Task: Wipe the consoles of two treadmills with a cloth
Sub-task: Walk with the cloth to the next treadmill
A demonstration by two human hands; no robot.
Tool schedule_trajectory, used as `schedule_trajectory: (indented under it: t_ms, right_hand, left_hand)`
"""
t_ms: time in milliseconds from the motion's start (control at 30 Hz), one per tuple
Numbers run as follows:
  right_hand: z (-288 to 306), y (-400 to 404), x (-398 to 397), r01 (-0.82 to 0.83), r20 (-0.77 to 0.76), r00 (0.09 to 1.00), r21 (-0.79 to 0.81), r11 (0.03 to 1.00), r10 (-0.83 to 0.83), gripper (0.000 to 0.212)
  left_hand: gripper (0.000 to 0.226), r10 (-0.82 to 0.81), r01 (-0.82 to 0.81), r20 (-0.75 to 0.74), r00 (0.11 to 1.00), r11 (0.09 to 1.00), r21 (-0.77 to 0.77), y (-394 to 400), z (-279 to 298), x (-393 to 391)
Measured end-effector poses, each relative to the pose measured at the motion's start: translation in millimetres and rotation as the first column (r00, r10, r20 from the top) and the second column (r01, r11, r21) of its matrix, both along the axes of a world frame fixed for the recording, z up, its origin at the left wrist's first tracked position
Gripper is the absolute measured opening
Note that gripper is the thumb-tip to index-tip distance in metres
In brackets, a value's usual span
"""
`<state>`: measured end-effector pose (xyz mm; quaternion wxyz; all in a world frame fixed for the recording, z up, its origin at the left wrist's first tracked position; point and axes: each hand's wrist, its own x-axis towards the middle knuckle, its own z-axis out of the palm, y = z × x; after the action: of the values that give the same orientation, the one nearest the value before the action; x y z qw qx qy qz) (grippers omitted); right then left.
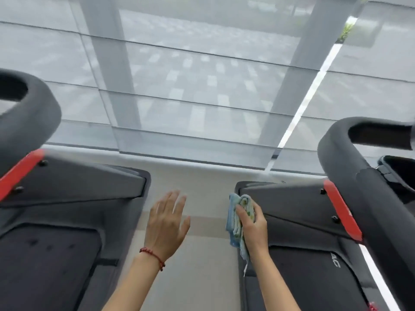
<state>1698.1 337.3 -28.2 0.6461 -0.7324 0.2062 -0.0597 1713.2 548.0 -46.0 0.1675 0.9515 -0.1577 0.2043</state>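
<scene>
Two dark grey treadmills flank me, one at the left (67, 198) and one at the right (298, 205), each with a red strip on its upright. My right hand (252, 223) grips a bunched light-blue patterned cloth (235, 218) over the inner front corner of the right treadmill's deck. My left hand (167, 225) hangs open, fingers spread, over the floor gap between the machines, a red bracelet on its wrist. The curved handlebar of the left treadmill (29, 113) and that of the right treadmill (350, 158) show at the frame edges; the console faces are out of view.
A beige floor strip (202, 254) runs between the two decks. Straight ahead, grey translucent roller blinds (202, 86) cover a window wall, with a bright gap (314, 86) at the right.
</scene>
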Motion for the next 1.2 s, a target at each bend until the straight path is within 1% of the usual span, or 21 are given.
schedule_trajectory:
  t_ms: [133,300,467,667,733,800,900,1000,1100,1200]
  right_hand:
    - [-26.7,3.1,-16.2,-0.191,-0.078,0.979,-0.050,0.980,0.187,0.037]
    - [-46.6,15.0,-36.6,-0.404,-0.134,0.910,-0.090,0.910,0.391,0.031]
    - [-58.9,49.4,-63.4,-0.605,-0.198,0.792,-0.132,0.785,0.577,0.039]
    - [-62.2,106.5,-109.9,-0.777,-0.206,0.629,-0.158,0.609,0.749,0.036]
    - [-64.3,130.1,-129.5,-0.826,-0.210,0.563,-0.157,0.541,0.799,0.036]
    - [-65.9,153.9,-153.9,-0.872,-0.206,0.488,-0.153,0.465,0.848,0.034]
    - [-66.2,189.6,-195.4,-0.930,-0.219,0.366,-0.129,0.345,0.904,0.028]
    - [-70.5,223.6,-240.4,-0.976,-0.234,0.215,-0.097,0.197,0.948,0.031]
    - [-76.6,254.2,-285.0,-0.994,-0.235,0.061,-0.098,0.039,0.970,0.029]
    - [-80.8,282.4,-323.6,-0.986,-0.250,-0.100,-0.108,-0.131,0.963,0.036]
  left_hand:
    - [0.046,0.216,-0.217,-0.082,0.973,0.976,-0.002,9.2,-27.3,-59.7]
    - [0.046,0.429,-0.433,-0.158,0.889,0.901,0.007,11.6,-46.5,-137.2]
    - [0.048,0.596,-0.605,-0.265,0.758,0.794,0.056,26.0,-57.6,-207.8]
    - [0.050,0.722,-0.755,-0.352,0.596,0.653,0.061,44.5,-67.4,-287.2]
    - [0.052,0.757,-0.797,-0.361,0.545,0.601,0.057,52.8,-70.3,-317.0]
    - [0.049,0.797,-0.843,-0.358,0.487,0.536,0.047,61.8,-75.3,-349.9]
    - [0.057,0.843,-0.903,-0.378,0.383,0.428,0.042,75.5,-78.3,-402.3]
    - [0.050,0.883,-0.948,-0.383,0.274,0.315,0.048,87.5,-80.3,-454.7]
    - [0.049,0.912,-0.979,-0.381,0.152,0.191,0.067,94.4,-82.1,-503.9]
    - [0.048,0.920,-0.996,-0.393,0.016,0.049,0.075,94.6,-82.2,-544.7]
